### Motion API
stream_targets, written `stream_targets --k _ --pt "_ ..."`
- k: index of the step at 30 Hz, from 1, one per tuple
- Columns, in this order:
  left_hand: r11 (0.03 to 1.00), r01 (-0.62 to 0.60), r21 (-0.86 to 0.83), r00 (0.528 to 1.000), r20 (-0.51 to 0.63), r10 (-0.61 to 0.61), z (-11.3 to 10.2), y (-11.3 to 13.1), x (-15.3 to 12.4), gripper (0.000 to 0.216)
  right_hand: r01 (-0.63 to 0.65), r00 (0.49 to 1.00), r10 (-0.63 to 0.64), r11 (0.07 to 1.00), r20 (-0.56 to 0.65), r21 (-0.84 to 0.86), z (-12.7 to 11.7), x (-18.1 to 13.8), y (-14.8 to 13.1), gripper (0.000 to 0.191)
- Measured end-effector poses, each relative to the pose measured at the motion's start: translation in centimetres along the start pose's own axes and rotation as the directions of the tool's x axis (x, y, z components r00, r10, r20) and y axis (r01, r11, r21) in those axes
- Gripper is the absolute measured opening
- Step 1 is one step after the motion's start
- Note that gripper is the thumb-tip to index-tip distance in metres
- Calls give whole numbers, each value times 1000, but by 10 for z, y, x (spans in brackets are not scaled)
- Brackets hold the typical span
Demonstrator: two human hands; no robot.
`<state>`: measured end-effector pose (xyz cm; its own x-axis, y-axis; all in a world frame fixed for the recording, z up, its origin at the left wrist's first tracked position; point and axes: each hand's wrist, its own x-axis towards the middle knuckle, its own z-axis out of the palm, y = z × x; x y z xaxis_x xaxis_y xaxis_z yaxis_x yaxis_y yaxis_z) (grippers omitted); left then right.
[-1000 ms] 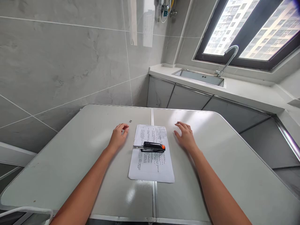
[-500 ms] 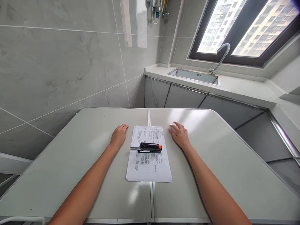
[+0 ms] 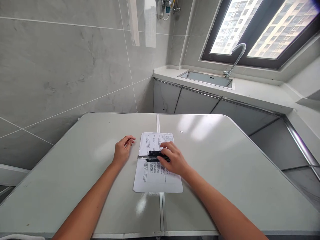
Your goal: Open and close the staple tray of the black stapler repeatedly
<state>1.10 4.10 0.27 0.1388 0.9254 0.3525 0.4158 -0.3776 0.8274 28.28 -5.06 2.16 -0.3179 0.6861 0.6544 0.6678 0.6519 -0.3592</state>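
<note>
A printed sheet of paper (image 3: 155, 173) lies in the middle of a grey folding table (image 3: 75, 173). Across the sheet lies a black utility knife (image 3: 153, 154) with a metal blade end pointing left; its orange end is hidden under my right hand. My right hand (image 3: 172, 158) rests over the knife's right part, fingers curled around it. My left hand (image 3: 122, 150) lies on the table just left of the paper, fingers loosely bent, holding nothing.
A tiled wall stands behind the table. At the back right runs a white counter (image 3: 260, 91) with a steel sink (image 3: 207, 77) and a tap (image 3: 235, 56) under a window. A seam (image 3: 161, 206) splits the tabletop down the middle.
My right hand has moved left from the bare table onto the knife and closed over its orange end. The left hand stays beside the paper, its fingers slightly more curled.
</note>
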Motion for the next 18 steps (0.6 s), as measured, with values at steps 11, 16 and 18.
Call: stream_targets --k 11,16,18 --pt "972 -234 -32 943 235 235 7 11 -10 29 560 827 -544 778 140 -286 37 -20 -34 13" --pt "968 -218 -127 929 278 246 2 14 -8 24 -121 993 114 923 -42 -365 25 -10 -31 26" --pt "970 -208 -129 911 336 240 -4 14 -7 23 -238 964 264 912 35 -334 21 -8 -28 41"
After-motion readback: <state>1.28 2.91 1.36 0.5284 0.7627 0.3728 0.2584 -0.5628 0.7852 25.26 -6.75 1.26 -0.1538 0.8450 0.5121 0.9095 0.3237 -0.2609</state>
